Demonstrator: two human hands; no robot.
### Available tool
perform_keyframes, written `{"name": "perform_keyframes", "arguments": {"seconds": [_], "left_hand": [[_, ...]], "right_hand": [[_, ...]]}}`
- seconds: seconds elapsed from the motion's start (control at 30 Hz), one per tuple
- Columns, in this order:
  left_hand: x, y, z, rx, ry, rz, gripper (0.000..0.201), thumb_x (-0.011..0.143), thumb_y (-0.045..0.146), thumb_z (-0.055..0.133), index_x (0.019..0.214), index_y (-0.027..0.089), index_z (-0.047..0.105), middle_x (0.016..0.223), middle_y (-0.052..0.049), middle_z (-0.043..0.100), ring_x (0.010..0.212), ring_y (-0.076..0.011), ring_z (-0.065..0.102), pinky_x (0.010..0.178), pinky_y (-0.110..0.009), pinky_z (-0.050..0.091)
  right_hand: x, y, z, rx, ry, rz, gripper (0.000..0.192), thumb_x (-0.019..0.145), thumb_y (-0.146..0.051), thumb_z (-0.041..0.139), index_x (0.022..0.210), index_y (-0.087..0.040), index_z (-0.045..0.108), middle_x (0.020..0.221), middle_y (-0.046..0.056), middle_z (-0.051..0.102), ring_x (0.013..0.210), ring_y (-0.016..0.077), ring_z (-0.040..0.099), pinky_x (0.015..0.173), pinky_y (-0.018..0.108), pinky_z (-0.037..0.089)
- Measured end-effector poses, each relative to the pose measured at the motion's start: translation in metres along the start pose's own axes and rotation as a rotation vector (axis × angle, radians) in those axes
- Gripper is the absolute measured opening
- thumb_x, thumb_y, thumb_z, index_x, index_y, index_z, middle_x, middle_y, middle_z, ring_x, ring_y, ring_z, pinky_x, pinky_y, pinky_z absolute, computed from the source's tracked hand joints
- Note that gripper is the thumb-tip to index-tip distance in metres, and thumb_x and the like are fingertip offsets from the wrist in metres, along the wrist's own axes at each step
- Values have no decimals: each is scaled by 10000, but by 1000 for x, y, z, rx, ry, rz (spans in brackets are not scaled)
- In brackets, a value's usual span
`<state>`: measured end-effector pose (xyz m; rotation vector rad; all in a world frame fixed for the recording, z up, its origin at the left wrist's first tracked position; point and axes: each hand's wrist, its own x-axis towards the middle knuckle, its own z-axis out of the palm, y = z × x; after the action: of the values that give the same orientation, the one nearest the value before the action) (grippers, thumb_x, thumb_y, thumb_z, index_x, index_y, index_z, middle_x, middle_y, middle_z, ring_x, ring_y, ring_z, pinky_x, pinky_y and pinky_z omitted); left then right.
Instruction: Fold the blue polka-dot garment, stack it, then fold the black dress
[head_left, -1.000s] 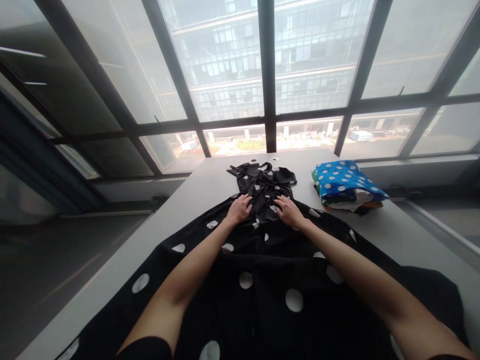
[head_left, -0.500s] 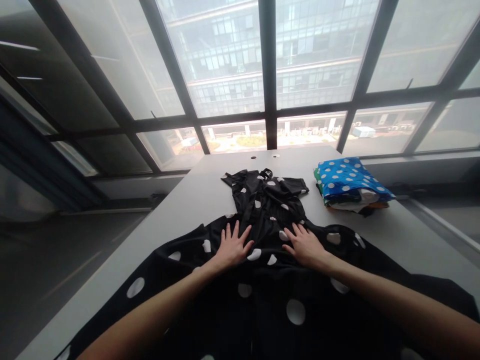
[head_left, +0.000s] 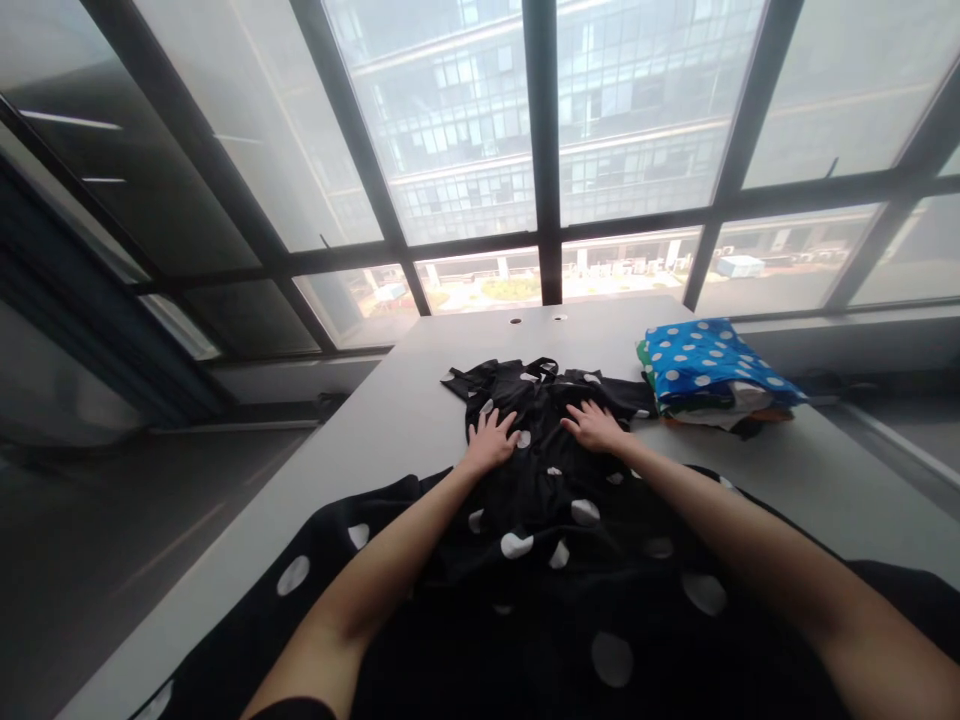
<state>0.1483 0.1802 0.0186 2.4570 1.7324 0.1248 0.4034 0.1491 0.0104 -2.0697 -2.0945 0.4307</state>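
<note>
One black dress with white polka dots (head_left: 540,500) is spread along a grey desk (head_left: 375,420), bodice at the far end, skirt hanging over the near edge. Slippage toward the near edge could be caused by the weight of the overhanging skirt, and fresh creases by uneven pressure. The left hand (head_left: 491,440) and right hand (head_left: 596,428) are laid flat on the bodice, fingers spread, nothing gripped. A folded stack topped by blue dotted cloth (head_left: 705,370) is seen just beside the bodice, to the right. Large windows (head_left: 480,130) are seen beyond.
</note>
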Motion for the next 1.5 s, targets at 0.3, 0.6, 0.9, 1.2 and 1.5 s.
{"name": "perform_keyframes", "arguments": {"seconds": [0.3, 0.6, 0.9, 1.2, 1.5], "left_hand": [[-2, -67, 12, 8, -111, -141, 759, 995, 745, 294, 1660, 379, 307, 1762, -83, 163, 1599, -473, 41, 1210, -728, 142], [14, -63, 14, 11, -74, -215, 804, 952, 773, 364, 1644, 363, 356, 1748, -136, 200, 1554, -578, 94, 1142, -823, 146], [89, -65, -14, -43, 86, -54, 604, 1053, 503, 404, 1598, 247, 458, 1710, -138, 315, 1580, -404, 233, 1233, -648, 244], [13, -33, 26, 60, 94, 193, 614, 1039, 563, 462, 1620, 371, 407, 1709, -73, 335, 1578, -412, 239, 1231, -697, 200], [24, -4, 29, 16, 185, 105, 624, 1056, 528, 436, 1651, 374, 335, 1740, -44, 253, 1612, -396, 106, 1251, -705, 95]], "right_hand": [[52, 43, -25, 39, 189, 274, 612, 1101, -484, 260, 1478, -80, 523, 1566, 281, 432, 1495, 374, 325, 1197, 553, 267], [93, 13, -9, 68, 158, 132, 595, 1053, -455, 491, 1550, -128, 486, 1651, 210, 390, 1545, 340, 281, 1254, 518, 187], [67, -30, -21, -36, 354, 67, 493, 1083, -358, 396, 1385, -9, 569, 1584, 286, 422, 1460, 359, 365, 1196, 498, 259], [21, -24, 46, -144, 132, -166, 680, 1039, -528, 442, 1634, -203, 389, 1735, 174, 216, 1605, 410, 102, 1235, 646, 155], [47, -3, 25, -138, 152, -159, 671, 1032, -449, 478, 1644, -198, 370, 1752, 152, 159, 1617, 359, 94, 1251, 570, 199]]}}
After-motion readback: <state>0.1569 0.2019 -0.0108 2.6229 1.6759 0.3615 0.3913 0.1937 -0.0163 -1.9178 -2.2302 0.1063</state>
